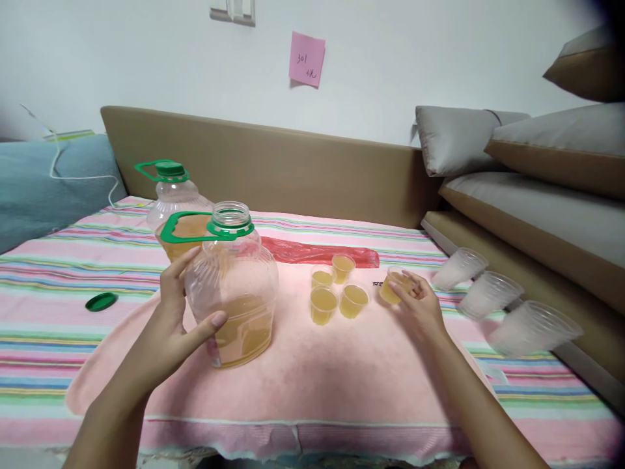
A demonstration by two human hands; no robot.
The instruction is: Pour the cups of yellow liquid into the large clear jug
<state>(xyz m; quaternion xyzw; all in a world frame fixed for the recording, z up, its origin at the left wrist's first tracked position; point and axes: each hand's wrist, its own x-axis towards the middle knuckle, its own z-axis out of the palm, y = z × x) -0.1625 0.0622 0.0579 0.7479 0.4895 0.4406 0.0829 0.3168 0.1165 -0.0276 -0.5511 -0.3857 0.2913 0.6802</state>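
My left hand (178, 326) is wrapped round the near side of an uncapped clear jug (244, 319), its thumb across the front. Yellowish liquid fills the jug's lower part, and a green handle sticks out left from its neck. With its fingertips my right hand (422, 299) grips a small clear cup (390, 288) of yellow liquid, low over the pink cloth (342, 378). Left of that cup, several similar cups (354, 301) of yellow liquid stand close together.
A capped second jug (170, 202) stands behind the first. A green cap (101, 301) lies at left. Three stacks of clear cups (532, 327) lie at right beside piled cushions (547, 202). Red plastic (317, 253) lies behind the filled cups.
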